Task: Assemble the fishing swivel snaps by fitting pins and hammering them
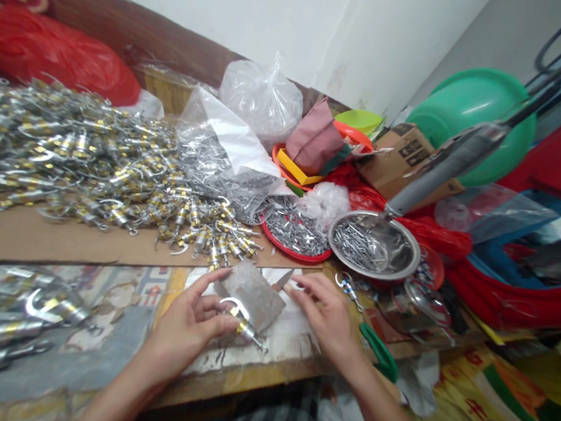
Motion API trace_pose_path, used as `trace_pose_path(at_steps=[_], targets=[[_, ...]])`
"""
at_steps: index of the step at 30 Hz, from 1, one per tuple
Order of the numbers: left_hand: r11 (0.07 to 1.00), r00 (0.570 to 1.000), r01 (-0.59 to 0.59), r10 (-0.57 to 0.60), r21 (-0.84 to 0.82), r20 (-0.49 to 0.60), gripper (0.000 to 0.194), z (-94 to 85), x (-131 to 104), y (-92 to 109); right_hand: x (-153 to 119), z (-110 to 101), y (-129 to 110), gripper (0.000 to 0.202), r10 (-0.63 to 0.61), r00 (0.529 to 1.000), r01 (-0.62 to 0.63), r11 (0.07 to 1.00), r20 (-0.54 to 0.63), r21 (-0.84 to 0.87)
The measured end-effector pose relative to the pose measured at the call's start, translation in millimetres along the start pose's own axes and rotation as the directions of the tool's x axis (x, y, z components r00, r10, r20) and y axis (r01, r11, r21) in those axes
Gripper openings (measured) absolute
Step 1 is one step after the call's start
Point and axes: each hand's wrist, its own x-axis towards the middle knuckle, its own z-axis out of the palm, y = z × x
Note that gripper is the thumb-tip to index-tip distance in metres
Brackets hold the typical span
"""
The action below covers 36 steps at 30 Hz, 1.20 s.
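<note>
My left hand (192, 324) is closed on a silver and brass metal hook fitting (241, 325), its curved hook upward and its small ring end toward the lower right. Behind the fitting lies a grey flat metal block (253, 293), on a whitish sheet at the table's front edge. My right hand (323, 309) is closed, thumb and fingers pinched at the block's right corner round a small pointed blade-like piece (283, 280); its exact kind is unclear. Just right of that hand lies another hook fitting (349, 290), and green handles (379, 352) stick out at the table edge.
A big heap of hook fittings (80, 147) covers the left, with more fittings (10, 318) nearer me. Beyond my hands stand a red tray (300, 257) of small metal parts and a steel bowl (406, 267) of pins. A grey lever arm (441, 165) slants above the bowl.
</note>
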Motion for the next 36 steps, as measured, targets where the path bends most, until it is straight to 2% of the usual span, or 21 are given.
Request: trace_pose_path(at_steps=[3,6,8,10,12,15,17,21,24,26,28,32,34,36], targets=[[1.0,1.0,0.009,-0.009,-0.006,-0.004,0.071,0.1,1,0,-15,-12,34,0.042,0.155,0.98,-0.111,0.945,0.122,-0.309],[1.0,1.0,0.012,-0.012,-0.018,-0.008,0.072,-0.5,3,-1,-25,-14,47,0.034,0.189,0.955,-0.089,0.917,0.229,-0.388],[1.0,1.0,0.007,-0.007,-0.02,-0.009,0.073,-1.0,3,-3,-28,-15,40,0.025,0.14,0.968,-0.064,0.941,0.21,-0.334],[1.0,1.0,0.006,-0.006,-0.021,-0.007,0.074,-1.3,3,-4,-28,-20,23,0.021,0.066,0.988,-0.03,0.969,0.139,-0.245],[1.0,1.0,0.005,-0.006,-0.026,-0.011,0.075,-1.1,3,-4,-29,-28,3,0.023,-0.046,0.995,0.06,0.985,0.091,-0.16],[0.999,1.0,0.006,-0.007,-0.037,-0.025,0.077,-0.7,4,-4,-31,-35,-20,0.042,-0.271,0.961,0.275,0.959,0.057,-0.073],[0.999,1.0,0.007,-0.009,-0.044,-0.03,0.079,-0.5,4,-4,-33,-35,-27,0.051,-0.359,0.931,0.364,0.929,0.069,-0.067],[0.999,0.999,-0.007,0.005,-0.036,-0.044,0.079,-0.8,4,-7,-38,-28,-27,0.053,-0.296,0.908,0.355,0.92,0.296,-0.168],[1.0,0.998,-0.013,0.012,-0.023,-0.058,0.081,-1.2,4,-7,-42,-27,-27,0.053,-0.308,0.916,0.359,0.915,0.257,-0.184],[1.0,0.998,-0.006,0.005,-0.018,-0.059,0.082,-1.2,4,-6,-44,-25,-27,0.052,-0.291,0.923,0.335,0.929,0.254,-0.156],[1.0,0.998,-0.003,0.004,0.01,-0.066,0.078,-0.9,3,-4,-43,-23,-21,0.049,-0.226,0.939,0.261,0.959,0.259,-0.109],[0.982,0.998,0.006,0.007,0.191,-0.067,0.031,-0.4,-1,-2,-35,-15,13,0.041,0.001,0.995,0.0,1.0,0.104,-0.011],[0.954,0.994,-0.016,0.046,0.3,-0.094,0.016,-0.8,-1,-4,-30,-11,32,0.041,0.12,0.986,-0.119,0.993,0.114,-0.017],[0.914,0.981,-0.103,0.159,0.391,-0.114,0.013,-1.7,-1,-7,-24,-8,44,0.038,0.158,0.971,-0.149,0.987,0.179,-0.061]])
